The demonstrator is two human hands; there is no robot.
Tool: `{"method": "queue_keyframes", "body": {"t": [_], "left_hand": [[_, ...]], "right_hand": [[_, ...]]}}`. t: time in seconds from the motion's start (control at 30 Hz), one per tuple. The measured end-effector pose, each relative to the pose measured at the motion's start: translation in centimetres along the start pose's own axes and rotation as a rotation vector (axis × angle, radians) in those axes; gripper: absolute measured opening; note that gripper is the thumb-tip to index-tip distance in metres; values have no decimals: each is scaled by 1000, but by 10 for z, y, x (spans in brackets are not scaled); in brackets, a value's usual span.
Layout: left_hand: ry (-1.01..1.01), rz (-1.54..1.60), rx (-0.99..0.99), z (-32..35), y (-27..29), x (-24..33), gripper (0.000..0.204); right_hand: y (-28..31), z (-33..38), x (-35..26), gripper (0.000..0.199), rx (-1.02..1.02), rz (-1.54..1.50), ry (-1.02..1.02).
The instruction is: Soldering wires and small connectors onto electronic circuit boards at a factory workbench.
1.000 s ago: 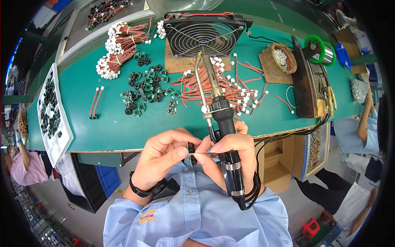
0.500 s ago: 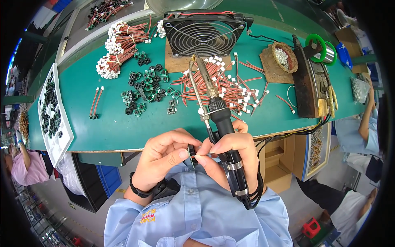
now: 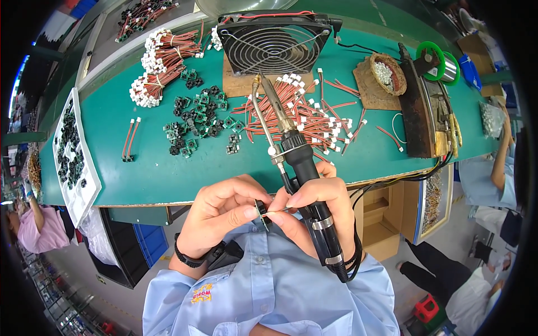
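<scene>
My left hand (image 3: 219,211) pinches a small green circuit board with a black part (image 3: 261,210) between thumb and fingertips, just above my shirt front. In my right hand (image 3: 324,197) lies a black soldering iron (image 3: 305,168) with a thin metal feed tube along its side, its tip pointing away over the bench. The thumb and index finger of that hand also meet at the board's right side; a thin wire seems to be between them, too small to make out. Beyond the hands lie loose circuit boards (image 3: 199,115) and a heap of red-and-black wires with white connectors (image 3: 300,115).
A black fan (image 3: 274,47) stands behind the iron's tip. Wire bundles (image 3: 159,67) lie at the far left, and a white sheet with boards (image 3: 92,182) at the left edge. Right are a woven bowl (image 3: 386,75), a dark metal stand (image 3: 417,117) and a green solder spool (image 3: 434,59).
The soldering iron's tip has shifted slightly left, and the board has tilted a little in my fingers. Both hands keep nearly the same place. A person at the lower right has moved.
</scene>
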State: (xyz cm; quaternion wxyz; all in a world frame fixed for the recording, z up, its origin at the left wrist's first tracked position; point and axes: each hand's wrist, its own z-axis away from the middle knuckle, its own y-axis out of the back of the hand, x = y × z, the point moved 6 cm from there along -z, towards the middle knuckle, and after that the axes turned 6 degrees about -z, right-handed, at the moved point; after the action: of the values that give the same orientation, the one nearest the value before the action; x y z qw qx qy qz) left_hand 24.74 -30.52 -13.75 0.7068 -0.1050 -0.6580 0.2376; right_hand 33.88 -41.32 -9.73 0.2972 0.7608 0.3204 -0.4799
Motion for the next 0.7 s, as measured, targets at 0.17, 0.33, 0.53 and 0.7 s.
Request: {"method": "queue_keyframes", "body": {"t": [0.17,0.33,0.53,0.7], "left_hand": [[3,-40,-20,-1,-2,4,17],[68,1,-46,-3,-4,6,15],[18,38,-24,-5,-5,5,11],[-31,-1,28,-6,2,3,10]], "right_hand": [[2,-3,-3,36,46,-2,47],[6,-8,-6,36,20,-1,101],[7,-5,-5,33,-41,79,56],[12,-3,-7,29,-17,264,141]]}}
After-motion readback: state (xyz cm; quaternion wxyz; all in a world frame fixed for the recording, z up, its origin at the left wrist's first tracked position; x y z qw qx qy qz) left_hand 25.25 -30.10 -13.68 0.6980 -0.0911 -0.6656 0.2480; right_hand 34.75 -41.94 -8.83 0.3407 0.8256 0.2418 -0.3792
